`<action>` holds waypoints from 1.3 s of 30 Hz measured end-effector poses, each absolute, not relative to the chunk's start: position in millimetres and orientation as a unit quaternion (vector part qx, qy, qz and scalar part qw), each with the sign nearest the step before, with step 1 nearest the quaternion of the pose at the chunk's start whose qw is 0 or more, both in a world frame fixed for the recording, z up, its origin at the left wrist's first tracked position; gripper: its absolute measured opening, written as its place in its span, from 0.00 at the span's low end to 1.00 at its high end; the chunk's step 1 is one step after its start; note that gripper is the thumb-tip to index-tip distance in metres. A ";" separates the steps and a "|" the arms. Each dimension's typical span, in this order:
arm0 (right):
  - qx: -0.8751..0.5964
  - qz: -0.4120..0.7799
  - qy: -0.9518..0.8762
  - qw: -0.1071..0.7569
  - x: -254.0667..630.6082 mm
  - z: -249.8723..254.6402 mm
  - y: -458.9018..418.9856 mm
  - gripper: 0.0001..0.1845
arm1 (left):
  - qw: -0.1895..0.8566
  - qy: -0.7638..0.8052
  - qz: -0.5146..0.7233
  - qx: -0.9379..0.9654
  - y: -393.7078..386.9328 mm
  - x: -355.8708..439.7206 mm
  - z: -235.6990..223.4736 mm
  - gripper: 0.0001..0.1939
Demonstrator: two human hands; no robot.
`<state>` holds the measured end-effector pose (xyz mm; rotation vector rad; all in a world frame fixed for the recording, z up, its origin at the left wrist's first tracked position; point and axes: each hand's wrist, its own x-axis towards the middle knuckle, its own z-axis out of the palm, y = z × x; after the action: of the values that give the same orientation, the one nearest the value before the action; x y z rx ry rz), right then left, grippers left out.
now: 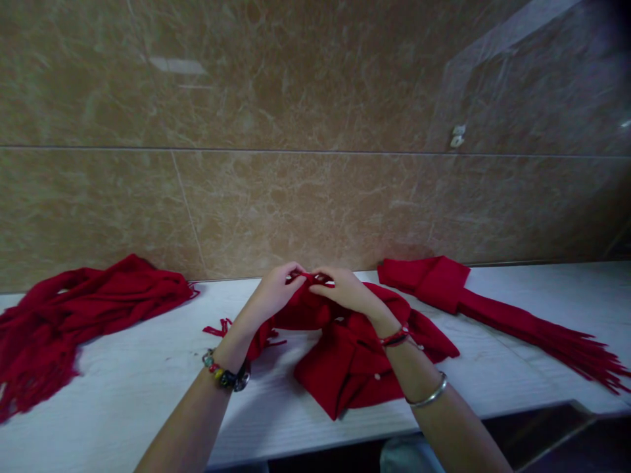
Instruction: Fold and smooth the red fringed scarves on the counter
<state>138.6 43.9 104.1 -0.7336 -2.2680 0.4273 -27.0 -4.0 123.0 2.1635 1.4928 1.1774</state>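
Note:
A red fringed scarf (355, 361) lies crumpled at the middle of the white tabletop, and part of it is lifted. My left hand (280, 289) pinches the raised edge between thumb and fingers. Close beside it, my right hand (342, 289) grips the same edge, its fingertips almost meeting the left ones. Below the hands the cloth hangs in a loose fold. Some fringe shows by my left wrist. Small pale spots dot the scarf near my right forearm.
Another red scarf (108, 302) lies bunched at the left. To the right rests a red scarf folded and wrapped at one end (444, 286), its fringe spread out. The white tabletop (148, 394) meets a brown marble-patterned wall (296, 210) behind.

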 end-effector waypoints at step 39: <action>-0.274 0.087 -0.880 0.378 82.4 78.1 34.1 0.22 | 0.194 0.567 0.505 0.621 -11.6 -80.3 129.5 0.09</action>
<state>82.4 34.1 78.1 -0.7010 -2.2496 0.2236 -80.3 -11.6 129.5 1.7412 1.5885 1.4171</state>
